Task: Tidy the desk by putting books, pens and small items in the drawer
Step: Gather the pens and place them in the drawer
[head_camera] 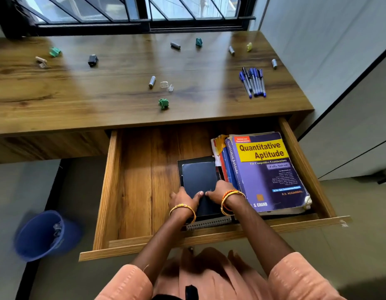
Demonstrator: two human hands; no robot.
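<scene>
The wooden drawer is pulled out below the desk. Inside at the right lies a stack of books topped by a purple and yellow "Quantitative Aptitude" book. Beside it, two dark notebooks lie stacked, the lower one spiral-bound. My left hand and my right hand hold the near end of the top dark notebook, thumbs on its cover. On the desk lie a bunch of blue pens, several batteries such as one, and green clips such as one.
More small items lie scattered on the desk: a black adapter, a grey marker cap, a yellow clip, a clear plastic piece. A blue waste bin stands on the floor at the left. A white cabinet borders the right side.
</scene>
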